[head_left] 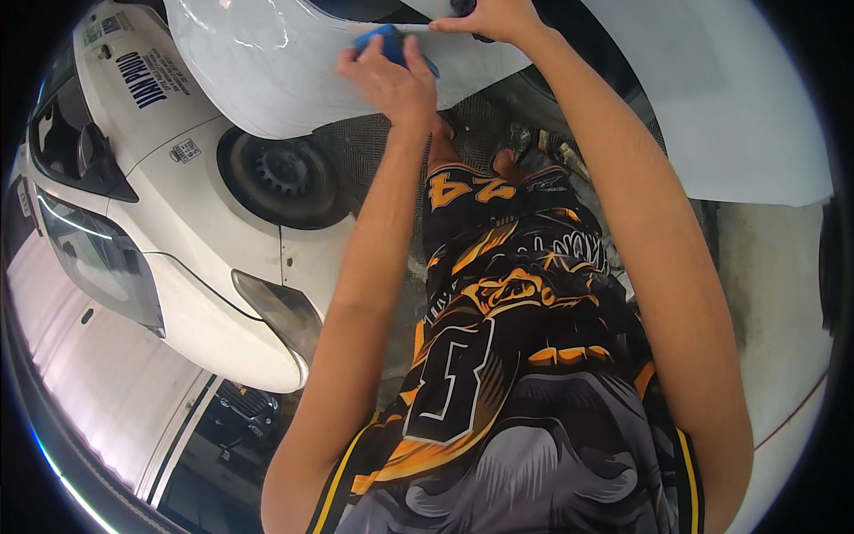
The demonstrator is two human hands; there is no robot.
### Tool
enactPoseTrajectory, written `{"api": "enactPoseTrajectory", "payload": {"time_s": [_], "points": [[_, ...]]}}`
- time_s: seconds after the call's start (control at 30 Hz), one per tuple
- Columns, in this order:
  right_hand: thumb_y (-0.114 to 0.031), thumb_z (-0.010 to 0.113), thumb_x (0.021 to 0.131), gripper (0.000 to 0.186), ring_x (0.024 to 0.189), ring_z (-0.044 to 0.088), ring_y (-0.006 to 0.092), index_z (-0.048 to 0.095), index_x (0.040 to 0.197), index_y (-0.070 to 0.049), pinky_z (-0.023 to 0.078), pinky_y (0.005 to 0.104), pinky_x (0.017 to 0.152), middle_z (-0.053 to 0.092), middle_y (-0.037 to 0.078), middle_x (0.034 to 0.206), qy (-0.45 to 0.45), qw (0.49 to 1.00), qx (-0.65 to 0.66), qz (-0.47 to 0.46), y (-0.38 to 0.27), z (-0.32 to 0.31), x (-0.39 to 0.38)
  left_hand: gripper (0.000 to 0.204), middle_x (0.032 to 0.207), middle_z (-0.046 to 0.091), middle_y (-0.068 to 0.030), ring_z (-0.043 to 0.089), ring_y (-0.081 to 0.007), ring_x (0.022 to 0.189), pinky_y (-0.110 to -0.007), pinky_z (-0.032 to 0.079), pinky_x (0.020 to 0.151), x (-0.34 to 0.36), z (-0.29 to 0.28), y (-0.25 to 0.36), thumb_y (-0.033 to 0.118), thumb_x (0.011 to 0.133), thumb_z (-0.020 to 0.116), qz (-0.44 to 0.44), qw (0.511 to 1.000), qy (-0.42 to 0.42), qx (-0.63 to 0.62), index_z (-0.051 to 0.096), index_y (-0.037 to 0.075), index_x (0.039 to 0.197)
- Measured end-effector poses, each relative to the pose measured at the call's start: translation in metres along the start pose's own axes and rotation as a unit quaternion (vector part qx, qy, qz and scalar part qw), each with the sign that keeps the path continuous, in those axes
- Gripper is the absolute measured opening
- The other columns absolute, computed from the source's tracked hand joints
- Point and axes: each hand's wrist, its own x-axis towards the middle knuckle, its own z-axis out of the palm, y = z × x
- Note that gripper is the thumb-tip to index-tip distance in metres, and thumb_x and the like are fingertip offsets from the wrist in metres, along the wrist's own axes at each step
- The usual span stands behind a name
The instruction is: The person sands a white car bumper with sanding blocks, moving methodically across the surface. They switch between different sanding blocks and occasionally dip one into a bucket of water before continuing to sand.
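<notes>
My left hand (391,87) is closed around a blue block (382,37), its fingers spread over the top. The block lies against a glossy, pale grey car body panel (294,67), which looks like a bumper; whether it is a sponge or a sanding block I cannot tell. To the right, my right hand (500,20) is at the panel's edge, with a fingertip stretched left against it. Parts of something black (463,7) show on both sides of this hand. Its other fingers are hidden.
A white car (200,187) with a black wheel (280,178) stands at the left. Another pale panel (729,107) curves along the right, past a dark tyre (578,53). Beneath is a dark patterned floor mat (356,147), with some clutter (565,153) near my feet.
</notes>
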Motion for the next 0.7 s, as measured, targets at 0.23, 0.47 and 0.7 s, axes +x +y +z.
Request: {"api": "enactPoseTrajectory", "payload": {"time_s": [0.23, 0.47, 0.7], "points": [[-0.056, 0.087, 0.067, 0.078, 0.096, 0.073, 0.0318, 0.064, 0.125, -0.01, 0.057, 0.0428, 0.083, 0.075, 0.014, 0.105, -0.027, 0.999, -0.002, 0.03, -0.009, -0.006, 0.0, 0.06, 0.12, 0.039, -0.0258, 0.046, -0.0411, 0.114, -0.054, 0.043, 0.099, 0.003, -0.002, 0.021, 0.027, 0.094, 0.074, -0.176, 0.981, 0.004, -0.079, 0.04, -0.013, 0.124], [-0.055, 0.086, 0.067, 0.075, 0.094, 0.073, 0.0318, 0.064, 0.123, -0.01, 0.056, 0.0433, 0.083, 0.075, 0.014, 0.104, -0.011, 1.0, -0.016, 0.018, -0.006, -0.003, 0.0, 0.059, 0.12, 0.038, -0.0264, 0.047, -0.0443, 0.113, -0.057, 0.046, 0.094, 0.013, -0.007, 0.029, 0.026, 0.095, 0.073, -0.229, 0.956, 0.088, -0.161, 0.04, -0.013, 0.124], [-0.054, 0.086, 0.068, 0.072, 0.095, 0.073, 0.0329, 0.064, 0.121, -0.011, 0.056, 0.0441, 0.082, 0.074, 0.014, 0.103, 0.008, 1.0, -0.009, 0.0, -0.006, -0.003, 0.001, 0.047, 0.123, 0.045, -0.027, 0.054, -0.0433, 0.109, -0.053, 0.05, 0.086, 0.031, -0.028, 0.022, 0.022, 0.085, 0.08, -0.096, 0.995, 0.006, -0.02, 0.061, -0.005, 0.118]]}}
